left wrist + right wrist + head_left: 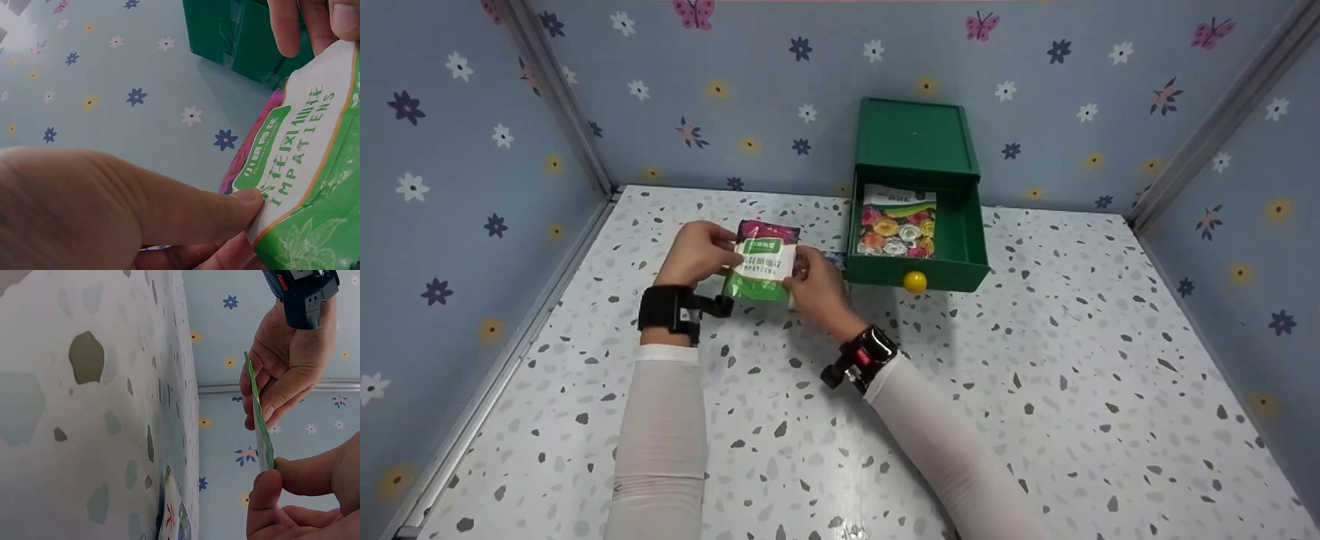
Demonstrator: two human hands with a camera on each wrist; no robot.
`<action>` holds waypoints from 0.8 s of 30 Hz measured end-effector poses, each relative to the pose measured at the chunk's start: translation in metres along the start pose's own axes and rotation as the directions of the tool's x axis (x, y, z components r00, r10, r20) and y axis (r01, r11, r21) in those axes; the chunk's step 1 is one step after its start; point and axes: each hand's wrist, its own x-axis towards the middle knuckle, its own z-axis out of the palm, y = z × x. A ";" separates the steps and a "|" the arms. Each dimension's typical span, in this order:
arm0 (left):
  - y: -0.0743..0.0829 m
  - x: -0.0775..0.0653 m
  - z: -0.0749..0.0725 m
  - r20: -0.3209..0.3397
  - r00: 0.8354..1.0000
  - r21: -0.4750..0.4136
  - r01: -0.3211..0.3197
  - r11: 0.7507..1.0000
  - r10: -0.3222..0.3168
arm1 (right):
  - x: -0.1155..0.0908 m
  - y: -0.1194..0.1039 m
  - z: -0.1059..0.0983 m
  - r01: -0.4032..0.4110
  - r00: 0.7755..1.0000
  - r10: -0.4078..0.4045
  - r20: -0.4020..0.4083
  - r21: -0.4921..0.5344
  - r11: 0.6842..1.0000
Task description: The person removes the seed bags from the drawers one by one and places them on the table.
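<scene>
A seed packet (765,264), magenta at the top, white in the middle and green below, is held up over the table by both hands. Its front reads "IMPATIENS" in the left wrist view. My left hand (701,253) pinches one side edge, thumb on the front face and fingers behind. The opposite edge is pinched between thumb and fingers of my right hand (819,283). In the right wrist view the packet (260,422) shows edge-on, thin and flat. Another packet (171,514) lies on the table below, mostly hidden by the right hand in the head view.
A green box (916,139) stands at the back wall with its drawer (960,225) pulled out, a yellow knob (915,282) on its front. A flower-printed packet (896,225) lies inside the drawer. Patterned walls enclose the speckled table (1080,360) at the back and sides.
</scene>
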 end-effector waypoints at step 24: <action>-0.032 0.013 0.010 0.057 0.996 0.049 0.067 0.997 -0.070 | -0.001 0.014 0.005 0.076 0.996 -0.071 0.044 -0.121 0.990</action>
